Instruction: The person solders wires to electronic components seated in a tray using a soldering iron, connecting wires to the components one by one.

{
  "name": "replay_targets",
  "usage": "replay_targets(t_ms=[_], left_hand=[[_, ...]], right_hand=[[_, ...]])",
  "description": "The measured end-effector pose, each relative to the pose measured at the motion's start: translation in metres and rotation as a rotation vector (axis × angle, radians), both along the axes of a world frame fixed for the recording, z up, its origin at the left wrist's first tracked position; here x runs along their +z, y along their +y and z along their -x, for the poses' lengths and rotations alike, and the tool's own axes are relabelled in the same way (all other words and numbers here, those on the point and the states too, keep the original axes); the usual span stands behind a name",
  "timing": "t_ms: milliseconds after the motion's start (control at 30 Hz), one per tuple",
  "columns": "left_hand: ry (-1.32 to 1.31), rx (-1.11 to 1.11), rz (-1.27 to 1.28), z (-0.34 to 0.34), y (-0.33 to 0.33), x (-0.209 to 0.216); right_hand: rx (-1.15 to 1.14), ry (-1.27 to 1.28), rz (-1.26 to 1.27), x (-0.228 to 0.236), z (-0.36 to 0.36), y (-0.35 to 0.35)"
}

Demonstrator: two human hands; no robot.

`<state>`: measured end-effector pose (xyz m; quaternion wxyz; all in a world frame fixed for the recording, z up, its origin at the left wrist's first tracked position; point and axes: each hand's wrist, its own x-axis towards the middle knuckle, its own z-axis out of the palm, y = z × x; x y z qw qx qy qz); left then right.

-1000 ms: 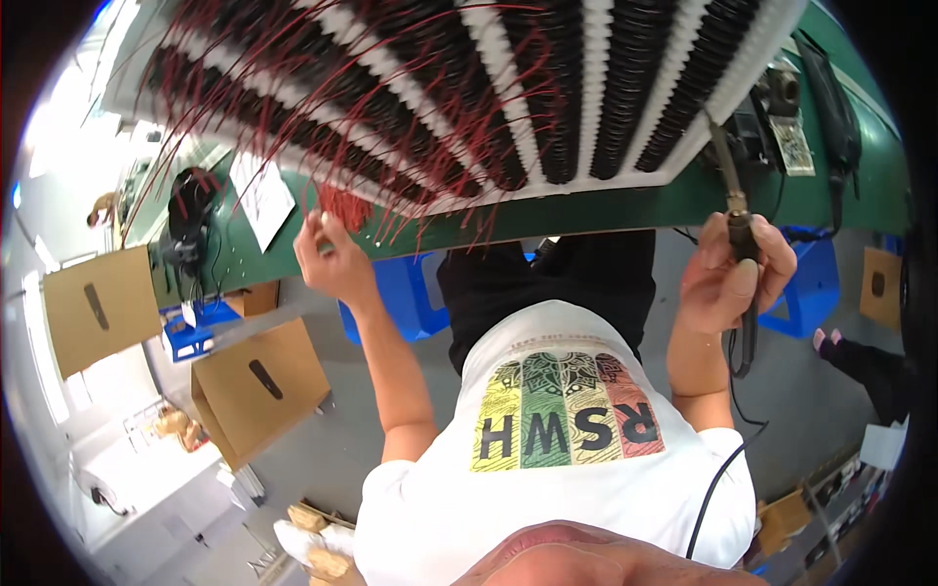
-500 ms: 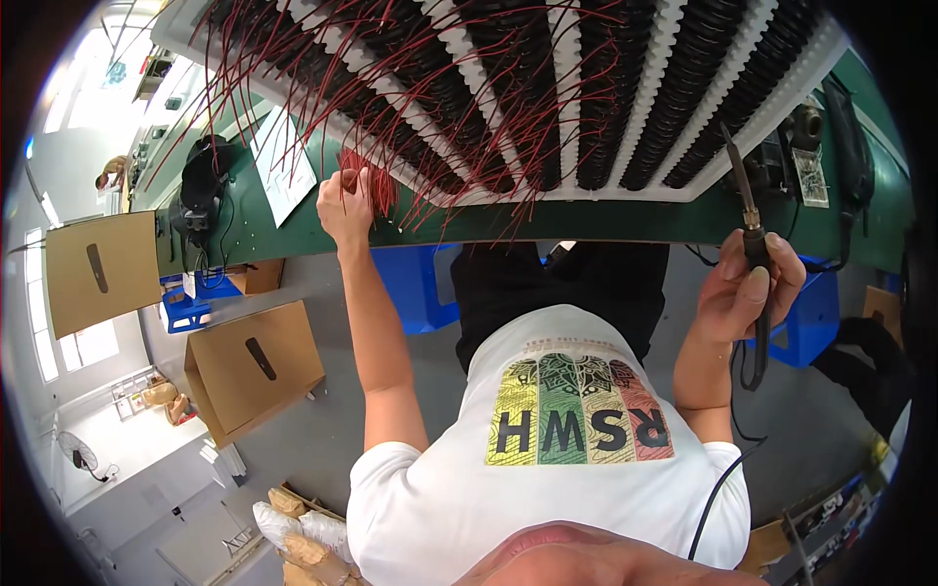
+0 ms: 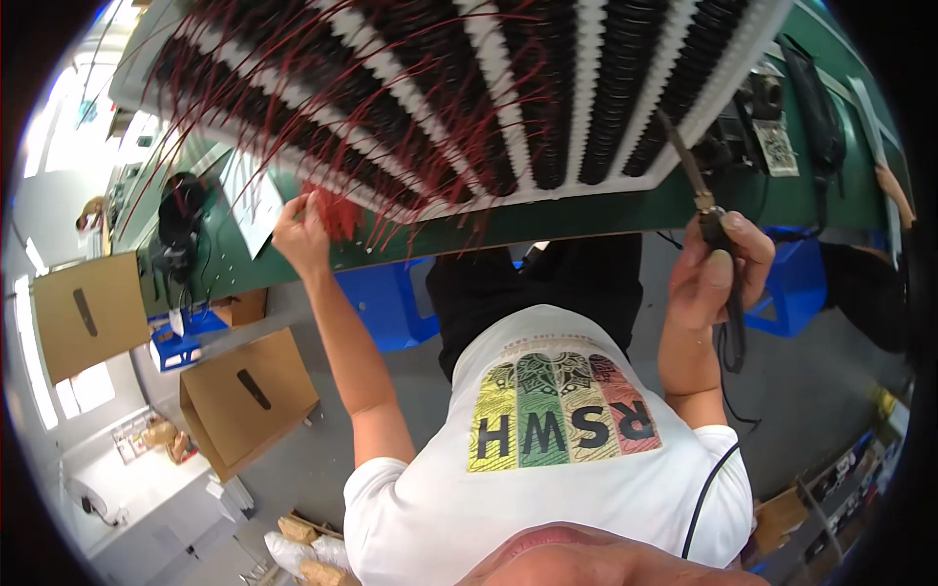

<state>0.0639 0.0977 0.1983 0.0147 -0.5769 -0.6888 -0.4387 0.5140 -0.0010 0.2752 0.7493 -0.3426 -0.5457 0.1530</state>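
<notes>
A soldering iron (image 3: 700, 188) is gripped in my right hand (image 3: 721, 269), its tip pointing up and away over the right edge of the white tray. My left hand (image 3: 303, 236) is closed, with its fingertips pinched at the left edge of a bundle of loose red wires (image 3: 338, 213) lying on the green bench. Just beyond both hands stands the white ridged tray (image 3: 583, 83), packed with rows of round black parts (image 3: 625, 68). Thin red wires stick out of the rows on the left and middle; the rows at the right show none.
White paper (image 3: 250, 200) and a black device with cables (image 3: 181, 220) lie left on the green bench (image 3: 518, 227). Small equipment (image 3: 762, 98) sits at the right. Blue stools (image 3: 381, 303) and cardboard boxes (image 3: 249, 391) stand below. Another person's arm (image 3: 895, 193) shows at far right.
The whole view has shifted, so tray and bench appear farther left. My left hand stays at the red wires and my right hand still holds the soldering iron. Another person's arm has come in at far right.
</notes>
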Motion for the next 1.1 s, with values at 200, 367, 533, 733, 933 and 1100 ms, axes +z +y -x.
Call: replay_targets(t_ms=[200,367,533,733,933,1100], left_hand=[[-0.103,0.008,0.123,0.014,-0.006,0.003],[0.035,0.035,0.226,0.012,-0.007,0.012],[-0.112,0.026,0.144,0.020,-0.009,0.009],[-0.050,0.135,-0.188,0.008,-0.034,0.042],[-0.530,-0.396,-0.200,-0.111,-0.109,0.105],[-0.605,-0.830,0.261,-0.195,-0.115,0.099]], right_hand=[[0.052,0.007,0.041,0.007,0.010,-0.003],[0.017,-0.005,0.013,-0.001,0.013,-0.001],[0.120,-0.008,-0.032,-0.008,0.010,-0.002],[0.148,0.057,-0.021,0.000,0.014,-0.007],[0.313,-0.096,0.012,0.017,0.019,-0.015],[0.269,-0.195,0.125,0.033,0.044,-0.012]])
